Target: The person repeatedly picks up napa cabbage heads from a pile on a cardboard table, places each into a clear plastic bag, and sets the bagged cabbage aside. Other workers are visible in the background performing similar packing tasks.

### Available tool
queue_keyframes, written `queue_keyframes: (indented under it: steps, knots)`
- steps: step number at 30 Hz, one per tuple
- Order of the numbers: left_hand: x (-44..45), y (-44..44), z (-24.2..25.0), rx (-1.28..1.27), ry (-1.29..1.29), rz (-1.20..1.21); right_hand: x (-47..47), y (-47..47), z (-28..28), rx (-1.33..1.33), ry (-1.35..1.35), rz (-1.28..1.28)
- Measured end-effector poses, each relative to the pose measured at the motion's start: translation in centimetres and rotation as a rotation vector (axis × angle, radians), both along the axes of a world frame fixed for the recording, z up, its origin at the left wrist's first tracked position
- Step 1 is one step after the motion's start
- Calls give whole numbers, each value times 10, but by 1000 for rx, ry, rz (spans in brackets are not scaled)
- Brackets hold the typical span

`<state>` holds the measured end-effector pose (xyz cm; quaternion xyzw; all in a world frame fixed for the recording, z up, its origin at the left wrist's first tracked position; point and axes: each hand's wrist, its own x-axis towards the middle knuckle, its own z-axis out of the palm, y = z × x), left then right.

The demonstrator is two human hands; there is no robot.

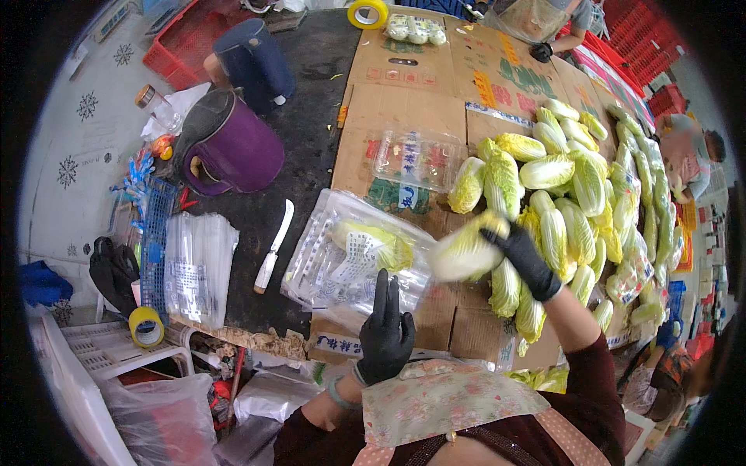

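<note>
My right hand (pixel 529 262), in a black glove, grips the leafy end of a small napa cabbage (pixel 466 249), which is blurred by motion. It is held at the left side of a heap of napa cabbages (pixel 577 175). My left hand (pixel 387 335), gloved too, has its fingers stretched over the near edge of a stack of clear plastic bags (pixel 315 274) and holds nothing that I can see. On that stack lies another cabbage (pixel 399 247), seen through printed plastic film. Left of the stack rests a knife (pixel 274 247) with a curved blade and pale handle.
A purple electric kettle (pixel 250 145) and a dark blue vessel (pixel 256 61) stand at the left. More clear bags (pixel 198 268) lie near a blue plastic basket (pixel 156 250). Flattened cardboard (pixel 408 108) bears an empty clear tray (pixel 419 160). A co-worker's gloved hand (pixel 542 52) shows across the table.
</note>
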<state>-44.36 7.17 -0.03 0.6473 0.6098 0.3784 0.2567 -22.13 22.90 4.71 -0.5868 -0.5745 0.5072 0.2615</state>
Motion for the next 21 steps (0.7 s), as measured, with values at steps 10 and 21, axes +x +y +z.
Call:
queue_keyframes:
  steps: [10, 21]
  knots:
    - [0, -22, -4, -49, 282, -11, -128, -86, -90, -882, 1229, -144]
    - [-51, 1, -13, -12, -107, -133, -140, -83, -138, 307, 292, 181]
